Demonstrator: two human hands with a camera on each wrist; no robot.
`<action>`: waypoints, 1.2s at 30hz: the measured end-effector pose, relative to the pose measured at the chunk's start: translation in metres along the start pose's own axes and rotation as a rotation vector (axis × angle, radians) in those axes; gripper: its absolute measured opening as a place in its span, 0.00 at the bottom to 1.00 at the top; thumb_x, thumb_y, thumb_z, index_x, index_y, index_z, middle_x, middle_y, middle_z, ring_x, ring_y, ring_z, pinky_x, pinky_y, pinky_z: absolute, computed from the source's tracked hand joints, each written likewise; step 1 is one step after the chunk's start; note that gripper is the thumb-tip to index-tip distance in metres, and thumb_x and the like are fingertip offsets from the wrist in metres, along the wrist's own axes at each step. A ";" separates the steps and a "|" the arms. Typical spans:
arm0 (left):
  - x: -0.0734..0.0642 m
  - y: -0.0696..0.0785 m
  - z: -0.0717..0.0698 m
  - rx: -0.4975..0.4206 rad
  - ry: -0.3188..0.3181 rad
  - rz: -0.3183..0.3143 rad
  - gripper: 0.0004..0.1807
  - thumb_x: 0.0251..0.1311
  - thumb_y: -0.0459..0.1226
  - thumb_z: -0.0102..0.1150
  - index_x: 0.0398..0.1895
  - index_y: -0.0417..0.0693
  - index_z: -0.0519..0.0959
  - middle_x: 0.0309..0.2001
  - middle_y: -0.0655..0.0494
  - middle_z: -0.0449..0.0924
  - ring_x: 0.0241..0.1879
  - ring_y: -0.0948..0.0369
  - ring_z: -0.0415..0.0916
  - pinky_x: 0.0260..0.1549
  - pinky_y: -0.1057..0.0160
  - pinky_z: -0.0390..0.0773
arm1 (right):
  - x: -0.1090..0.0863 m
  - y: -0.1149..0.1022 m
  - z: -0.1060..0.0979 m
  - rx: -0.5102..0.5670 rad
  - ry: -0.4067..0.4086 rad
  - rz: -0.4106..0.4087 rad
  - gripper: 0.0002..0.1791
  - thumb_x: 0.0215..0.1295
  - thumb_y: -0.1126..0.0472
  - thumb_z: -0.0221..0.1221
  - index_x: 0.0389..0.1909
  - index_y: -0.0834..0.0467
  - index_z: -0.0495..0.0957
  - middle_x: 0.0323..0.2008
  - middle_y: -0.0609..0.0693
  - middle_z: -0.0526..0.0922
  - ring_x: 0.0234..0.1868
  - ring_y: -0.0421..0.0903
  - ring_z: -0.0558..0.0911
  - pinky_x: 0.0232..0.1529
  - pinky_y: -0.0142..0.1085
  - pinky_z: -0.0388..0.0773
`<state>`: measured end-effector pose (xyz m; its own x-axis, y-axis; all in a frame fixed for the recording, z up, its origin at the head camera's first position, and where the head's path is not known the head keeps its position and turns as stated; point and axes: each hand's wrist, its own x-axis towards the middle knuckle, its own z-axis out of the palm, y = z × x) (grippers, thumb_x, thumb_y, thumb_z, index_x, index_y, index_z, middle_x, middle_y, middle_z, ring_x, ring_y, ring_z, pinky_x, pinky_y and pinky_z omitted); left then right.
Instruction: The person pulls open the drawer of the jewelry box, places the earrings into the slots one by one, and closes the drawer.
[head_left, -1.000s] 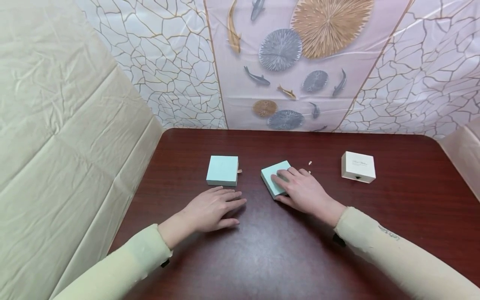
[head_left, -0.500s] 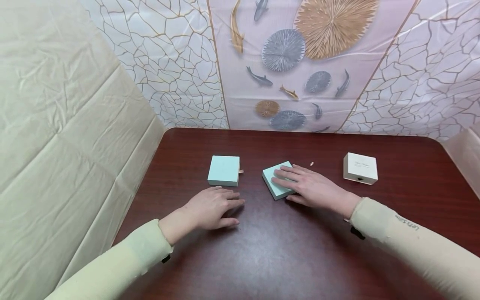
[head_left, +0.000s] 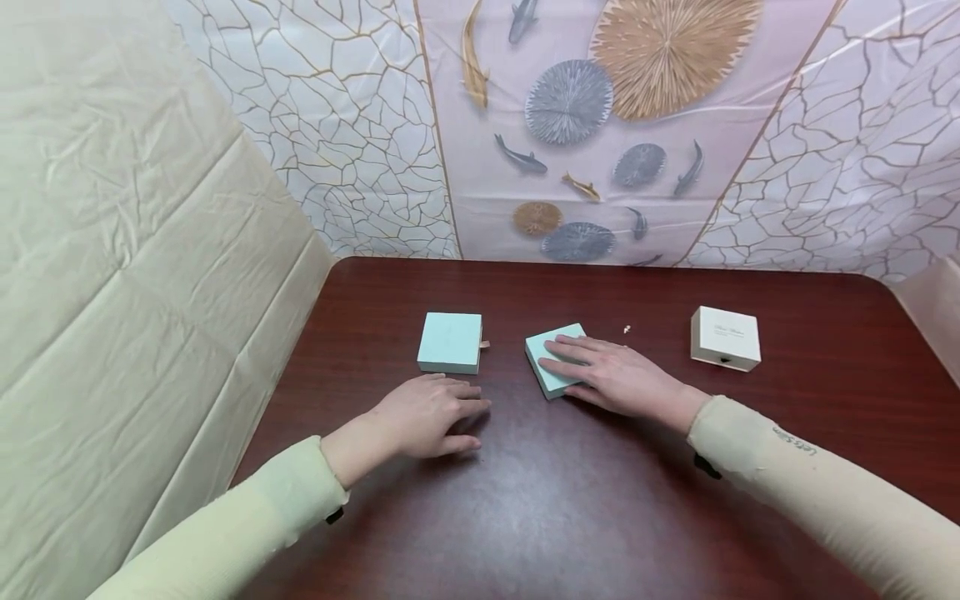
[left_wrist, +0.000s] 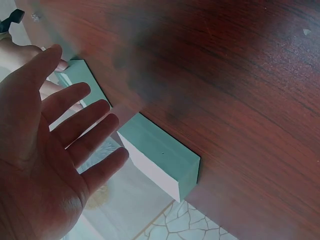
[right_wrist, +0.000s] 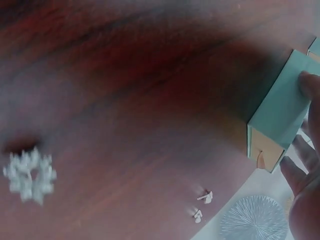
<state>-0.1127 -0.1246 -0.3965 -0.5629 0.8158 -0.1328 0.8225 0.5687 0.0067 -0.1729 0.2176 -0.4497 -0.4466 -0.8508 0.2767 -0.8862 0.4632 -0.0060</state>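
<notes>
My right hand [head_left: 611,375] rests on a pale teal jewelry box [head_left: 546,375], fingers laid across its lid, with the thumb against its near side. In the right wrist view the box [right_wrist: 280,102] shows a tan end with a small ribbon tab. My left hand [head_left: 431,417] lies just in front of a second teal box [head_left: 450,342], apart from it. The left wrist view shows its fingers [left_wrist: 85,122] spread and holding nothing. Beyond the right hand lie small white earring-like pieces [right_wrist: 205,197]. A silver openwork ornament [right_wrist: 30,177] lies on the tabletop, blurred.
A white box [head_left: 724,337] with lettering on top stands at the right of the dark red wooden table [head_left: 487,517]. Patterned cloth [head_left: 570,100] hangs behind the table's back edge. Beige cloth [head_left: 150,292] borders the left side.
My right hand slid slightly right across the box and its fingers flattened. The box and my left hand stayed nearly in place. The view shifted slightly.
</notes>
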 end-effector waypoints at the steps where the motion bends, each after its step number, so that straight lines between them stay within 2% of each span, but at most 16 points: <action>1: 0.000 0.000 0.000 0.000 0.001 0.001 0.29 0.74 0.55 0.63 0.68 0.48 0.82 0.64 0.49 0.84 0.66 0.53 0.80 0.67 0.52 0.78 | 0.000 0.000 0.001 0.001 0.004 0.011 0.31 0.69 0.54 0.72 0.72 0.55 0.80 0.71 0.58 0.79 0.73 0.58 0.76 0.69 0.53 0.77; 8: 0.001 0.001 0.001 -0.009 0.010 0.001 0.29 0.74 0.56 0.62 0.68 0.48 0.83 0.65 0.49 0.84 0.66 0.53 0.81 0.67 0.50 0.78 | 0.004 -0.007 0.005 -0.010 0.007 0.099 0.31 0.70 0.54 0.72 0.72 0.54 0.79 0.71 0.59 0.78 0.72 0.59 0.77 0.67 0.56 0.78; 14: 0.002 0.002 0.001 -0.008 0.008 -0.004 0.30 0.74 0.56 0.62 0.69 0.48 0.82 0.65 0.48 0.83 0.66 0.52 0.80 0.67 0.50 0.78 | 0.016 -0.013 0.004 -0.047 -0.030 0.193 0.30 0.72 0.51 0.70 0.72 0.53 0.79 0.71 0.60 0.78 0.70 0.61 0.78 0.63 0.59 0.79; 19: 0.004 0.005 0.000 -0.001 0.005 0.001 0.30 0.74 0.57 0.61 0.70 0.49 0.82 0.67 0.48 0.83 0.67 0.53 0.80 0.68 0.50 0.77 | 0.025 -0.016 0.004 -0.083 -0.037 0.241 0.30 0.73 0.49 0.69 0.72 0.54 0.79 0.70 0.60 0.79 0.68 0.60 0.79 0.60 0.58 0.81; 36: 0.008 0.006 0.000 0.003 0.023 0.004 0.29 0.75 0.56 0.61 0.69 0.49 0.82 0.67 0.48 0.83 0.67 0.52 0.80 0.69 0.51 0.77 | 0.033 -0.014 0.005 -0.084 -0.064 0.272 0.30 0.73 0.49 0.69 0.72 0.53 0.79 0.68 0.61 0.80 0.68 0.61 0.79 0.62 0.59 0.80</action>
<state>-0.1122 -0.1148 -0.3976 -0.5612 0.8204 -0.1100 0.8251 0.5649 0.0040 -0.1760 0.1824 -0.4451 -0.6758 -0.7052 0.2144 -0.7206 0.6933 0.0090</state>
